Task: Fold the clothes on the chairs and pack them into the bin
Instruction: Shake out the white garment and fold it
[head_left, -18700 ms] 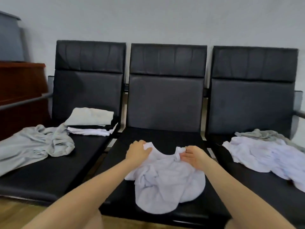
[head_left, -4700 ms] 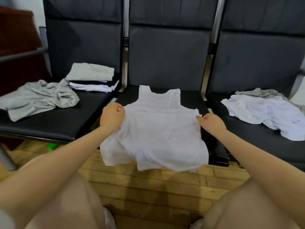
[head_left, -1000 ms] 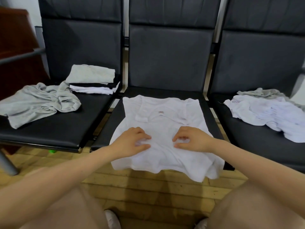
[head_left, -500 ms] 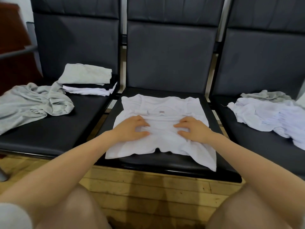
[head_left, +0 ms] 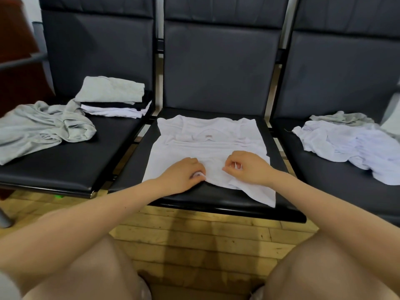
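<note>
pinching now: left hand (head_left: 181, 174) + right hand (head_left: 245, 167), flat a sec ago, curl on near hem of white top (head_left: 207, 148), mid chair seat (head_left: 134, 169). fold starting, bin unseen.

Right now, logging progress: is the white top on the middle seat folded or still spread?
Partly folded: the white top lies doubled over itself, both hands pinching its near edge.

Head-worn view, facing forward and down, close over chairs (head_left: 216, 191)
</note>
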{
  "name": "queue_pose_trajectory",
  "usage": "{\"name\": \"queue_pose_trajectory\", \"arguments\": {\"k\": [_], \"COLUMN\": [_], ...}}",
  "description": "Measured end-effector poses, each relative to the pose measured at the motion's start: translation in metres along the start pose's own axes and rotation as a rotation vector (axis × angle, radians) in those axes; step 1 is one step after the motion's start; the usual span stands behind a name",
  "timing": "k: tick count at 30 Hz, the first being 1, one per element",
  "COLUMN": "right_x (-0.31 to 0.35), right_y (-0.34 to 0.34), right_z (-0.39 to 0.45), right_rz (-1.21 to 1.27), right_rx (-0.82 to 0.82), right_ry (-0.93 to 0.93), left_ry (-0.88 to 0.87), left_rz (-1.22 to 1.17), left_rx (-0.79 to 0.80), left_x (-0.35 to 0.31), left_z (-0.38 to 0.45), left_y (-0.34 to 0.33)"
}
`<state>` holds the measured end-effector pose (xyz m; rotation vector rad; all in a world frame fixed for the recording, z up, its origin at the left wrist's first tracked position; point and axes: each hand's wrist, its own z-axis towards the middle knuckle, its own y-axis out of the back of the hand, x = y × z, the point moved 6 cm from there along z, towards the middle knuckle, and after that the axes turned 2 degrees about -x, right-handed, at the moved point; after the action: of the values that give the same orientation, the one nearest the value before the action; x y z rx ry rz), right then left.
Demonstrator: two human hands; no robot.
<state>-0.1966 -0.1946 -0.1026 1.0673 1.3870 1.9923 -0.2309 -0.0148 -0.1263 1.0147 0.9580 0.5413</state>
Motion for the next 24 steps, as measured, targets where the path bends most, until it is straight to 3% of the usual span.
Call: {"name": "queue_pose_trajectory", "arguments": {"k": [5, 8, 16, 20, 24], "right_x": [0.007, 0.010, -0.001, -0.008, -0.012], "right_y": [-0.010, -0.018, 0.026, 0.053, 0.055], "right_z": [-0.015, -0.011, 0.020, 0.014, 0.001], "right_rz": [-0.117, -0.228, 0.082, 0.256, 0.151], "right_rx": [0.157, 0.118, -0.105, -0.217, -0.263], "right_ry": [-0.087, -0.118, -0.321, -0.274, -0.173], "left_ry": [0.299, 0.424, 0.397, 0.356, 0.339], "left_rz": [-0.371, -0.530, -0.384, -0.379, -0.391], "left_rx": [-0.176, -0.254, -0.250, -0.280, -0.237], "left_x": [0.011, 0.010, -0.006, 0.004, 0.017], "left_z": [0.008, 0.016, 0.049, 0.050, 0.049], "left_y": [0.013, 0.019, 0.064, 0.087, 0.080]}}
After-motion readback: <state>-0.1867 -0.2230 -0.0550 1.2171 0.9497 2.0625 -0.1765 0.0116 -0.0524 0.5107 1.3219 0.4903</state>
